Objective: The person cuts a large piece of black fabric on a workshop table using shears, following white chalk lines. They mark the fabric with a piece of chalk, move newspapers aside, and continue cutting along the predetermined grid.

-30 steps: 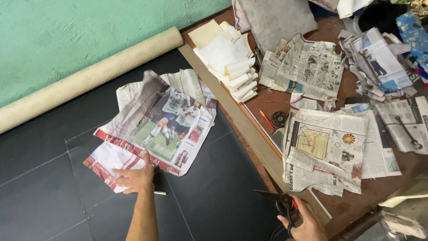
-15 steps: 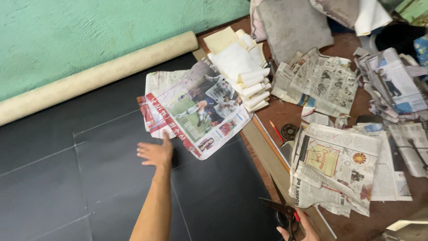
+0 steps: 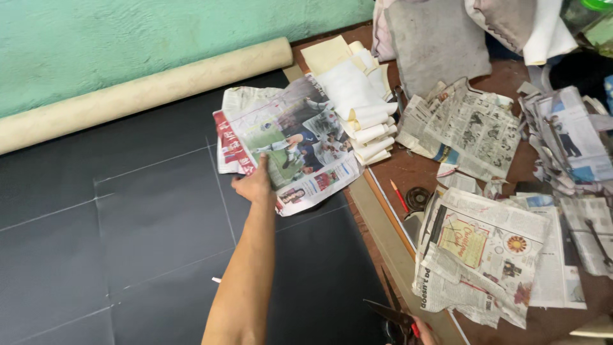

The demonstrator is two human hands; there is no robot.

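My left hand [image 3: 257, 185] grips the near edge of a colourful newspaper sheet [image 3: 288, 144] that lies on a black sheet [image 3: 128, 236] marked with chalk lines. The paper's far side rests against a stack of folded white paper [image 3: 357, 102]. At the bottom edge of the view, my right hand [image 3: 423, 332] is barely visible and holds a pair of scissors [image 3: 393, 316] with red handles, blades pointing left.
A long beige roll [image 3: 140, 92] lies along the green wall. On the brown table [image 3: 415, 169] are cut newspaper pieces [image 3: 485, 249], a red pencil [image 3: 399, 195], a tape roll [image 3: 418, 198], a wooden ruler and grey cloth [image 3: 434, 45].
My left hand has carried the newspaper sheet up and to the right across the black sheet, towards the folded white paper. The right hand stays low with the scissors.
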